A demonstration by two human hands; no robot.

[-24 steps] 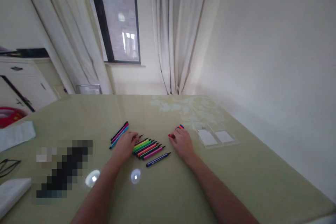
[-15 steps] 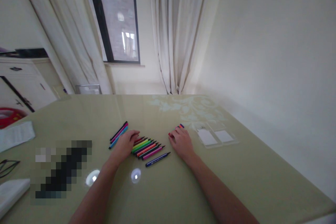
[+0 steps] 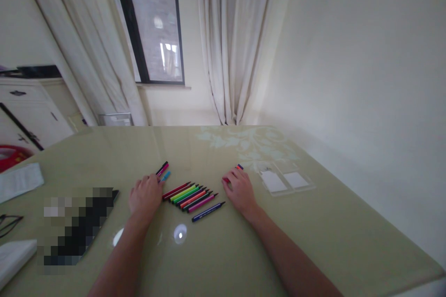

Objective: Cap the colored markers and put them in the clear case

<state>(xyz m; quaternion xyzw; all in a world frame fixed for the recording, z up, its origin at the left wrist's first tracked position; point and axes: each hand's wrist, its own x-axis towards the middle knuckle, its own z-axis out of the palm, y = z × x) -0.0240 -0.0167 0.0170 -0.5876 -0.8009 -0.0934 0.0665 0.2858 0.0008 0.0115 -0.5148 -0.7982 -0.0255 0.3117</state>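
Observation:
My left hand is over the near ends of a few capped markers, its fingers closed around them. A light-blue marker and a magenta marker stick out past its fingertips, beside a black one. To its right lies a slanting row of uncapped markers in several colours, tips pointing up and right. A dark-blue marker rests apart, nearer me. My right hand lies on the table with curled fingers over small coloured marker caps; most of them are hidden.
A clear plastic case with white cards lies open to the right of my right hand. At the left are a blurred dark object, a folded cloth, glasses and a white item. A wall borders the table's right side.
My left hand has moved left and back from the row of uncapped markers onto the capped markers, baring the row's left end. My right hand has barely moved.

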